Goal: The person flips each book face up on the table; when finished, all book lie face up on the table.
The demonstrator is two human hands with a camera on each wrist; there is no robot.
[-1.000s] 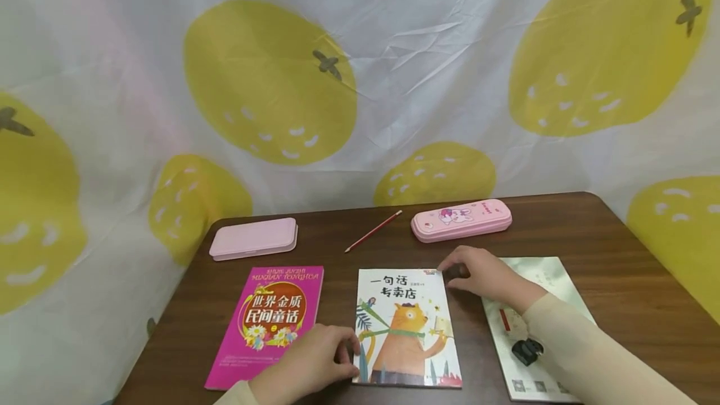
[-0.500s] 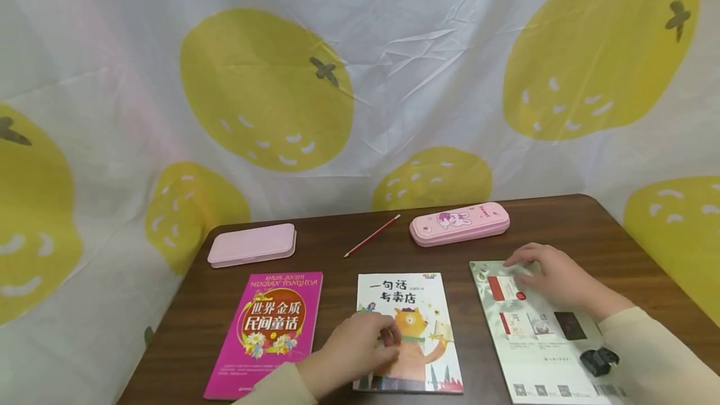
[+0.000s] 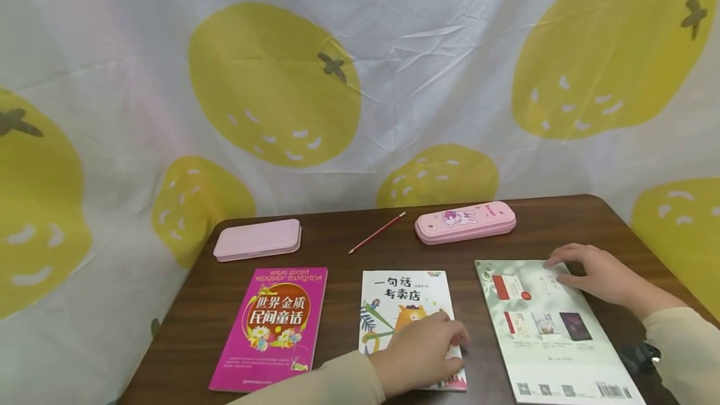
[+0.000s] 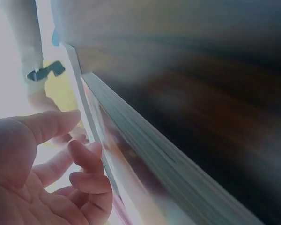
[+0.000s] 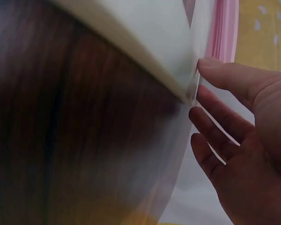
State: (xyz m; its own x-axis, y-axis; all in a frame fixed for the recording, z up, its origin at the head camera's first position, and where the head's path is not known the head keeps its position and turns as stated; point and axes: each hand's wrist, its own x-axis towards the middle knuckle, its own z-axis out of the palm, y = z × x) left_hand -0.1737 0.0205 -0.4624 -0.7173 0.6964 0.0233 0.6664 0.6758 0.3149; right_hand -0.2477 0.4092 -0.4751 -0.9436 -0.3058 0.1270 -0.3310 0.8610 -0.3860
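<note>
One bear book (image 3: pixel 394 302), beneath left fingers (image 3: pixel 450 332), loosely bent; one pale-green book (image 3: pixel 557 352), corner at right fingers (image 3: pixel 568 254), spread

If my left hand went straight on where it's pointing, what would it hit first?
Probably the left edge of the pale green rectangular paper book, though your left hand might pass above it; its height is unclear.

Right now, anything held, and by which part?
Left grip: nothing, over the bear book. Right grip: at far right corner of pale book; hold cannot be told.
</note>
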